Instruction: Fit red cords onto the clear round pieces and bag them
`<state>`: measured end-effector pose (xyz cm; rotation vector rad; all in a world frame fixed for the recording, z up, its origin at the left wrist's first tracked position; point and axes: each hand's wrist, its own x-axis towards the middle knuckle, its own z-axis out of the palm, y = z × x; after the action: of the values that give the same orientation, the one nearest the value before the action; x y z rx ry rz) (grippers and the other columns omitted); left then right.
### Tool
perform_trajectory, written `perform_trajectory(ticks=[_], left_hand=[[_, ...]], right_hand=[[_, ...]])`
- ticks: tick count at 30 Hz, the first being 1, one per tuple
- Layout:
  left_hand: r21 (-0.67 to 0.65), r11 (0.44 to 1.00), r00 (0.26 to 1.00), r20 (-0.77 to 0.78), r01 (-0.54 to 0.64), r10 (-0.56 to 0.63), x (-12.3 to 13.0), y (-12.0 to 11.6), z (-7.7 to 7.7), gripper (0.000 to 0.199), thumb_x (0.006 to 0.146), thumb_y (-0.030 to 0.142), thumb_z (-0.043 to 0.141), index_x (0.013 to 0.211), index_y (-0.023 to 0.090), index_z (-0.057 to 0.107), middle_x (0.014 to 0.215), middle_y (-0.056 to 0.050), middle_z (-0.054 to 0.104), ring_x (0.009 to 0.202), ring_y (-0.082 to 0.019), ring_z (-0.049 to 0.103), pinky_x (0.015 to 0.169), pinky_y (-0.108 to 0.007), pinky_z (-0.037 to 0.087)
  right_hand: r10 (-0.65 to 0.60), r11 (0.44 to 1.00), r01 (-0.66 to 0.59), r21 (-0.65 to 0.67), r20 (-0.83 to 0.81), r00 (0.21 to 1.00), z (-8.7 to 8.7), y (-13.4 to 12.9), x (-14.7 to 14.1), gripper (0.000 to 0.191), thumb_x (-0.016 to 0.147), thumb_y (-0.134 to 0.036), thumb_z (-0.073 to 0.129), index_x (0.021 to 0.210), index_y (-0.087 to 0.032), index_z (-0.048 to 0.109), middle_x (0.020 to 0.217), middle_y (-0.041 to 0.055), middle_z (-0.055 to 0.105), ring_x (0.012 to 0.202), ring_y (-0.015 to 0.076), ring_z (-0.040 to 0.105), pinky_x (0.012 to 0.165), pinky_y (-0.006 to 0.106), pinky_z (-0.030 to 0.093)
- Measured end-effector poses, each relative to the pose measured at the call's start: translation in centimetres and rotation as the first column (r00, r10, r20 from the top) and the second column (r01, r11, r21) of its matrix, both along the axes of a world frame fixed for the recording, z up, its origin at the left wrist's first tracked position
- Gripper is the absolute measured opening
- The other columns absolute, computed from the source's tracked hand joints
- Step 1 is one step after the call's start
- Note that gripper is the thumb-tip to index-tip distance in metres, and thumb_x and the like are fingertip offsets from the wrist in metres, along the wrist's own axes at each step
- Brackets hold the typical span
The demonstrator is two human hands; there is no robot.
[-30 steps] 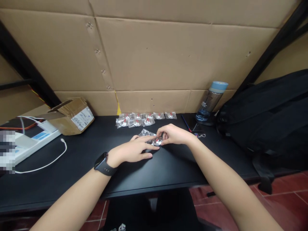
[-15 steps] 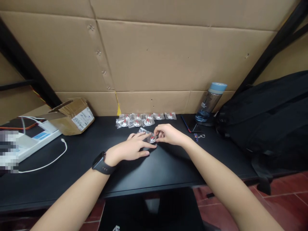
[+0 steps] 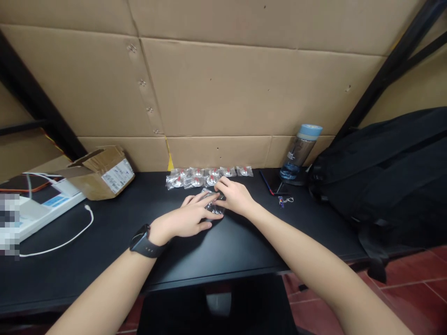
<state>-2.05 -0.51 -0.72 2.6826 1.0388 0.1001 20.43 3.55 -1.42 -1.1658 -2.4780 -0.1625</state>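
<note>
My left hand (image 3: 188, 216), with a black watch (image 3: 143, 239) on its wrist, lies palm down on the black table. Its fingers are spread over a small clear plastic packet (image 3: 215, 210), pressing it flat. From the right, my right hand (image 3: 233, 195) bends its thumb and fingertips together at the packet's upper right edge. Most of the packet is hidden under the fingers, so its contents do not show clearly. Just behind it sit two rows of clear packets (image 3: 195, 181), each holding a round silver piece with a red part.
An opened cardboard box (image 3: 104, 172) stands at left by a white power strip (image 3: 52, 204) and a white cable (image 3: 75, 239). To the right are a water bottle (image 3: 300, 151), a dark flat device (image 3: 270, 181), a small keychain (image 3: 284, 201) and a black backpack (image 3: 391, 172).
My right hand has shifted left over the packet, covering the red and silver piece that showed before. My left hand keeps its place on the packet. The view has tilted slightly.
</note>
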Motion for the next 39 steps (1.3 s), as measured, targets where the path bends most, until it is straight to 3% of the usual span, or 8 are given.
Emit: perform_trajectory(ticks=[8,12,15,21,24,27,32,39], left_hand=[[0.034,0.999,0.999,0.034,-0.021,0.020,-0.7,0.5,0.1,0.041,0.096,0.021,0.054,0.120,0.049,0.071,0.167,0.010,0.025,0.154,-0.039,0.013,0.119,-0.066,0.017],[0.137,0.990,0.987,0.162,-0.044,0.022,-0.5,0.8,1.0,0.046,0.092,0.008,0.046,0.106,0.038,0.077,0.150,0.002,0.050,0.144,-0.030,0.037,0.118,-0.055,0.028],[0.174,0.983,0.958,0.288,-0.054,0.002,-0.6,1.3,1.1,0.048,0.086,0.004,0.046,0.120,0.029,0.066,0.132,-0.005,0.059,0.125,-0.023,0.053,0.110,-0.041,0.041],[0.256,0.947,0.945,0.308,-0.195,0.112,-0.5,2.7,-0.6,0.034,0.083,0.022,0.070,0.116,0.024,0.061,0.113,-0.007,0.063,0.110,-0.027,0.059,0.096,-0.039,0.047],[0.229,0.948,0.939,0.313,-0.222,0.144,-0.3,3.1,-1.0,0.013,0.090,0.032,0.065,0.100,0.023,0.067,0.101,-0.005,0.067,0.100,-0.024,0.062,0.093,-0.037,0.047],[0.130,0.958,0.916,0.351,-0.255,0.196,-0.4,3.3,-1.0,0.017,0.093,0.036,0.060,0.092,0.023,0.071,0.096,-0.004,0.071,0.095,-0.022,0.064,0.092,-0.035,0.047],[-0.033,0.938,0.855,0.401,-0.346,0.330,-0.7,4.1,-1.6,0.026,0.089,0.045,0.060,0.087,0.023,0.073,0.101,-0.003,0.073,0.095,-0.022,0.065,0.093,-0.037,0.048],[0.054,0.839,0.811,0.295,-0.542,0.505,0.9,3.8,-3.1,0.028,0.090,0.044,0.057,0.082,0.024,0.073,0.112,-0.007,0.067,0.113,-0.033,0.052,0.096,-0.054,0.042]], right_hand=[[-0.113,0.993,0.113,-0.016,-0.043,0.993,-0.8,0.2,-1.0,0.030,0.092,-0.039,0.065,0.115,-0.022,0.056,0.121,0.0114,0.059,0.088,0.0218,0.065,0.068,0.030,0.045],[0.176,0.940,-0.232,-0.248,-0.230,0.957,-0.1,0.7,0.9,0.035,0.086,-0.041,0.073,0.109,-0.022,0.056,0.112,0.0055,0.058,0.078,0.0141,0.061,0.070,0.026,0.049],[0.207,0.900,-0.323,-0.294,-0.363,0.909,0.4,1.5,2.7,0.013,0.096,-0.027,0.057,0.106,-0.019,0.056,0.106,0.0053,0.058,0.073,0.0118,0.058,0.070,0.026,0.049],[0.220,0.882,-0.332,-0.335,-0.330,0.918,0.1,2.2,3.6,0.032,0.076,-0.017,0.075,0.104,-0.019,0.059,0.109,0.0037,0.056,0.068,0.0094,0.056,0.068,0.025,0.048],[0.234,0.884,-0.338,-0.323,-0.319,0.918,-0.2,2.0,2.9,0.019,0.081,-0.023,0.076,0.094,-0.018,0.064,0.098,0.0026,0.059,0.071,0.0114,0.057,0.072,0.026,0.047],[0.230,0.887,-0.339,-0.314,-0.338,0.913,-0.1,2.0,2.6,0.005,0.089,-0.022,0.066,0.088,-0.017,0.067,0.090,0.0030,0.063,0.075,0.0132,0.059,0.075,0.026,0.046],[0.087,0.871,-0.255,-0.421,-0.378,0.922,0.0,2.6,2.8,0.017,0.094,-0.026,0.058,0.084,-0.016,0.068,0.089,0.0043,0.068,0.083,0.0160,0.062,0.080,0.028,0.046],[-0.075,0.958,0.037,-0.285,-0.121,0.990,-1.8,2.5,2.1,0.022,0.095,-0.037,0.060,0.085,-0.019,0.066,0.105,0.0094,0.062,0.101,0.0251,0.054,0.091,0.040,0.043]])
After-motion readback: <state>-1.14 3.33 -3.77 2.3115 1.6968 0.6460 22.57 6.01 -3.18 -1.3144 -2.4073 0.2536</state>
